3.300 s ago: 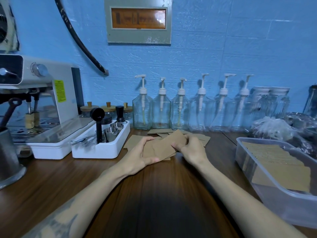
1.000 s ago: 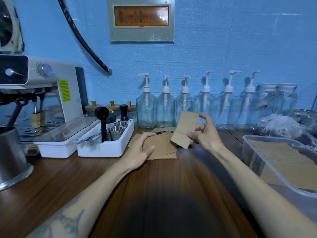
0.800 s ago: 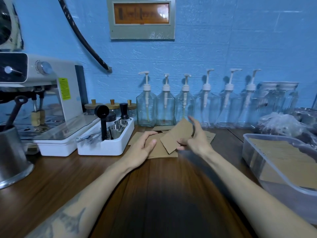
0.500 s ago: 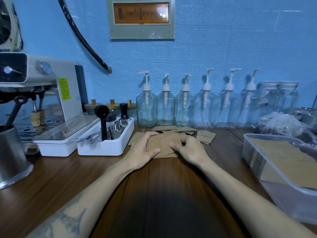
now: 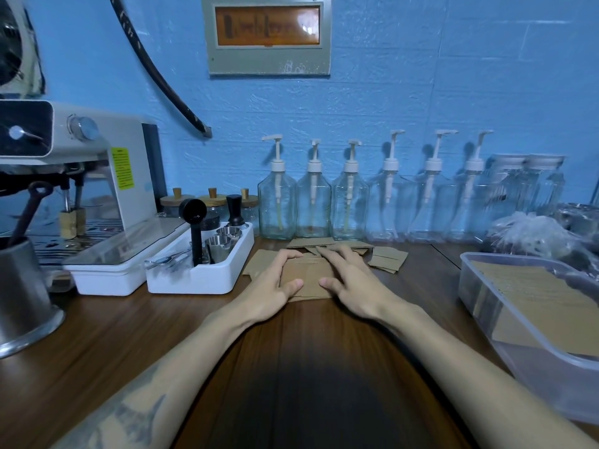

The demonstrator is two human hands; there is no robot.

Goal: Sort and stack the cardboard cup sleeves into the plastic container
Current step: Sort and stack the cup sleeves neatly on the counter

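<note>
1. The fingers of the right hand (image 5: 353,281) lie spread and nearly straight on the small stack of sleeves (image 5: 306,280) at frame centre. A second ago this hand held one sleeve lifted in a pinch; that sleeve is now laid down on the stack, and the hand grips nothing.
2. The left hand (image 5: 275,281) cups the stack's left edge, fingers over the far side and thumb at the near edge, lightly curled round it. It has kept to this place throughout.
3. Judged from this, the two hands are squaring the stack, one more sleeve added.
4. Loose sleeves (image 5: 387,259) are scattered just behind and to the right of the stack, before the row of pump bottles (image 5: 312,205), so the sorting is not finished.
5. The plastic container (image 5: 486,315) stands at the right edge of the frame, well apart from the hands, already holding sleeves. The gathered stack has yet to go there.
6. The white tool tray (image 5: 201,277) sits just left of the sleeves.
</note>
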